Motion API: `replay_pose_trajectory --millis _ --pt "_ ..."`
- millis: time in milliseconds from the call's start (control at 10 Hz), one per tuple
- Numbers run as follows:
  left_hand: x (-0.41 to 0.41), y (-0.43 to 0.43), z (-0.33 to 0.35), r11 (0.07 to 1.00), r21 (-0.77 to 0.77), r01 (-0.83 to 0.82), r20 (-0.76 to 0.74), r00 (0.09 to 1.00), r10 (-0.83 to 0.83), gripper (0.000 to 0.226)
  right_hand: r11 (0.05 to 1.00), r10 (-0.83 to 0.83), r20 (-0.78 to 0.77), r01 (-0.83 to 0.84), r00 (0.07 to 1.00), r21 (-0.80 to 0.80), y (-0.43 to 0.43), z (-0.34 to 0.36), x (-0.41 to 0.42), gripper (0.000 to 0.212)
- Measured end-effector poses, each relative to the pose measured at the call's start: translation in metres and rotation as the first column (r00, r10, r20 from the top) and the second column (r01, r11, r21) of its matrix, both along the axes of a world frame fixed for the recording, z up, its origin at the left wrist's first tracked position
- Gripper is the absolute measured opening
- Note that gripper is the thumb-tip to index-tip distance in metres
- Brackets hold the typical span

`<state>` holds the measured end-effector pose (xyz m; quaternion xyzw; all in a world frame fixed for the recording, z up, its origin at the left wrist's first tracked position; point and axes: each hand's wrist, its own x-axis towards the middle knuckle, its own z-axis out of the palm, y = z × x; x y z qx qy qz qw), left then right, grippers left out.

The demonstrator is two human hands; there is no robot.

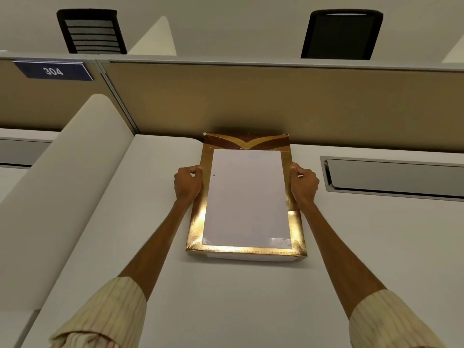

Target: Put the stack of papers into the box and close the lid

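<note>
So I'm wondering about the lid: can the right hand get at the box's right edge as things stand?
Probably yes: the right hand already rests against the right edge of the gold box, and the desk beside it looks bare. The papers lie on top, not in the way.

box (244, 252) interior hidden, sleeves (105, 320) cropped

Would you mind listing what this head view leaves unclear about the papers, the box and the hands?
- Box interior: covered by the gold lid.
- Depth of the papers: only the top sheet shows.
- Left hand and right hand fingertips: curled against the lid's sides.
</note>
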<state>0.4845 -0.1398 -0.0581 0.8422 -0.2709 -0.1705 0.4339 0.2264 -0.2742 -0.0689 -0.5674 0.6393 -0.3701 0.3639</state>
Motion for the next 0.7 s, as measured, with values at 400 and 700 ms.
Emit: replay_pose_trajectory --millis 400,700 --pt "-0.008 0.004 0.001 0.996 0.007 -0.086 -0.031 0.996 0.086 0.039 1.0 -0.02 -0.038 0.02 0.999 0.023 0.004 0.002 0.001 0.04" --pt "-0.021 0.014 0.011 0.991 0.132 0.008 0.21 0.977 -0.035 0.047 0.998 0.043 0.01 -0.043 0.999 0.039 0.013 0.018 -0.011 0.045"
